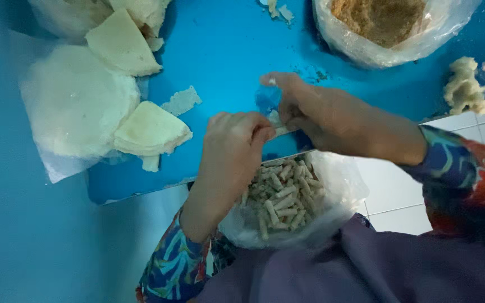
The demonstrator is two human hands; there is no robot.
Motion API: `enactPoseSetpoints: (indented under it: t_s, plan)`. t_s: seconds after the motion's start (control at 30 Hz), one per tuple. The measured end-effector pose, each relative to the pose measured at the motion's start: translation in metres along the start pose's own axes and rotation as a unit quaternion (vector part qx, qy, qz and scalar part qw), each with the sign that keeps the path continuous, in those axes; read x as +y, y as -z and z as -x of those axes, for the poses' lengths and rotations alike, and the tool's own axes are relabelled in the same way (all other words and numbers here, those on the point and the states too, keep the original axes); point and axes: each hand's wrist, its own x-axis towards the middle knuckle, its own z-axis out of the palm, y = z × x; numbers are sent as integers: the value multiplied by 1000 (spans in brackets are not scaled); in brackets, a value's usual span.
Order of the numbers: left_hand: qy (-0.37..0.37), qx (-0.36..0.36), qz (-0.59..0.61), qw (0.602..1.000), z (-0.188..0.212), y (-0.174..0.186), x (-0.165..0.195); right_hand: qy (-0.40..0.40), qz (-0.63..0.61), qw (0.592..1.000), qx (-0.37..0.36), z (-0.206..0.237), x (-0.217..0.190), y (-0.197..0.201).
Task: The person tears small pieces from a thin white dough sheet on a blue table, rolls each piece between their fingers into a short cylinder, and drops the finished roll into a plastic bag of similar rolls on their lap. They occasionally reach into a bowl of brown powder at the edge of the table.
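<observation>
Purple cloth [366,264] fills the lower right of the frame, closest to the lens, with a clear bag of small rolled pastry sticks [282,196] resting against it at lower centre. Beyond lies the blue work surface [225,45], and at upper left a round stack of thin white wrapper sheets [74,101] carries two folded triangular pieces [147,132]. At upper right sits a bag of brown crumbly filling [383,19]. Both hands meet at frame centre: the left hand [234,140] curls its fingers closed, the right hand [315,109] pinches with thumb and forefinger, each gripping an end of one small pale roll [275,119]. Thin pastry like this could tear or unwind if pinched unevenly, and filling might spill onto the surface.
</observation>
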Motion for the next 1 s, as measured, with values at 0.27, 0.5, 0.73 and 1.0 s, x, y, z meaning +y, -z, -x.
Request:
enactPoseSetpoints:
  t_s: [0.27,0.5,0.73,1.0]
  plan:
    - [-110,106,-253,955,30,-23,17,78,168,981,63,26,3,-20]
    - [-66,84,-323,940,38,-25,30,177,315,927,102,28,13,-28]
    - [15,65,-324,944,15,-29,10,20,344,935,77,25,2,-45]
    - [163,155,-362,905,51,62,-51,26,205,977,59,-8,-26,-19]
